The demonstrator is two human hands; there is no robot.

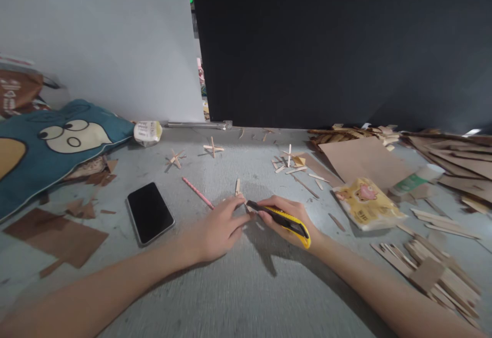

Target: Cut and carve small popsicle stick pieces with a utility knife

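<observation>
My left hand (223, 229) rests on the grey tabletop near the middle, its thumb and forefinger pinched at the lower end of a small wooden stick (238, 186). That stick points away from me. In my right hand (288, 217) is a yellow and black utility knife (290, 224), its tip pointing left and meeting the fingertips of my left hand. Whatever lies under the blade is too small to make out. A pink pencil-like stick (197, 192) lies just beyond my left hand.
A phone (150, 213) and a blue cushion (69, 145) lie at the left. Small crossed-stick pieces (213, 147) stand at the back. Right of my hands are a yellow packet (368, 202), a glue stick (417, 180), cardboard (365, 161) and loose wooden sticks (442, 271).
</observation>
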